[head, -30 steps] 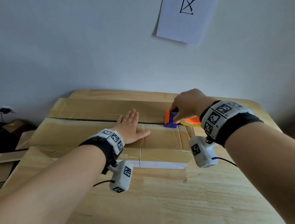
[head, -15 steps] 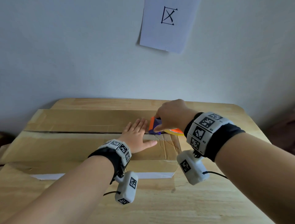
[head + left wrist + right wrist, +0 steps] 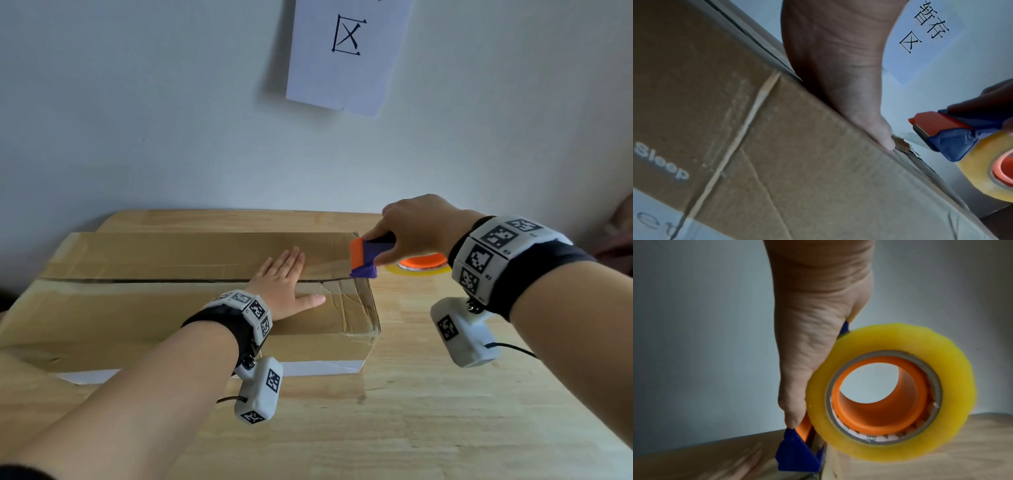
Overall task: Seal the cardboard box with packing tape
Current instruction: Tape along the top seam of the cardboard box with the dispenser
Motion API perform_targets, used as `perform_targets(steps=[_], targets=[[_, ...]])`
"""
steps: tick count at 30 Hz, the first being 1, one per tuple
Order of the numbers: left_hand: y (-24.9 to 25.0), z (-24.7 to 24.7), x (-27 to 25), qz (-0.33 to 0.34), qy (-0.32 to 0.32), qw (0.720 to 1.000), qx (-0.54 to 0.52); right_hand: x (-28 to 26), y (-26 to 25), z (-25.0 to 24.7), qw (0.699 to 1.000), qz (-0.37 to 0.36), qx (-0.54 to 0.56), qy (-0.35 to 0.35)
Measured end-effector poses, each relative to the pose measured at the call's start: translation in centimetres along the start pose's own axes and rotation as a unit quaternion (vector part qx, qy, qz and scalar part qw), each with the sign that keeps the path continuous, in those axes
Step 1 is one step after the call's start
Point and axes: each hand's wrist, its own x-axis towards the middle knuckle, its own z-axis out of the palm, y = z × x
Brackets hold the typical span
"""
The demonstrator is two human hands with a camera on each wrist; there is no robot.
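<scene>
Wooden table (image 3: 428, 428) against pale wall; cardboard box (image 3: 137, 318) lies flat on it. Left hand (image 3: 284, 284) pressed flat, fingers straight, beside the flap seam. Right hand (image 3: 414, 229) grips tape dispenser (image 3: 368, 257) at the box's right end. Right wrist view alone shows the yellowish roll (image 3: 892, 392) whole, orange core; left wrist view shows "Sleep" printed on the box side.

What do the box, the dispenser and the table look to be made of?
Box: brown cardboard, matte, creased and torn near its right end. Dispenser: glossy moulded plastic, blue body and orange parts, it seems; it carries a roll of clear yellowish tape, probably plastic film. Table: pale wood with visible grain, smooth finish.
</scene>
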Motion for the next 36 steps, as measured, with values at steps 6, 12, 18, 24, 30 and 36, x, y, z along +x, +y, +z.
perform_targets(steps=[6, 12, 18, 24, 30, 36], targets=[[0.3, -0.3, 0.1, -0.016, -0.014, 1.0, 0.016, -0.4, 0.2, 1.8, 1.0, 0.009, 0.003, 0.0], [0.4, -0.6, -0.1, -0.02, -0.024, 0.999, 0.019, -0.5, 0.8, 3.1, 0.999, 0.013, 0.027, 0.013], [0.8, -0.6, -0.4, -0.017, -0.024, 0.999, 0.03, -0.4, 1.1, 3.7, 0.999, 0.012, 0.033, 0.016], [6.0, -0.1, 0.5, 0.063, -0.021, 0.998, 0.021, 0.0, 1.2, 3.9, 0.999, 0.016, 0.038, 0.009], [1.6, -0.7, -1.1, 0.061, -0.055, 0.996, 0.043, -0.6, 1.4, 4.6, 0.997, 0.03, 0.073, 0.016], [2.1, -1.5, -1.3, -0.037, -0.044, 0.998, 0.022, -1.0, 1.5, 5.3, 0.992, 0.051, 0.108, 0.039]])
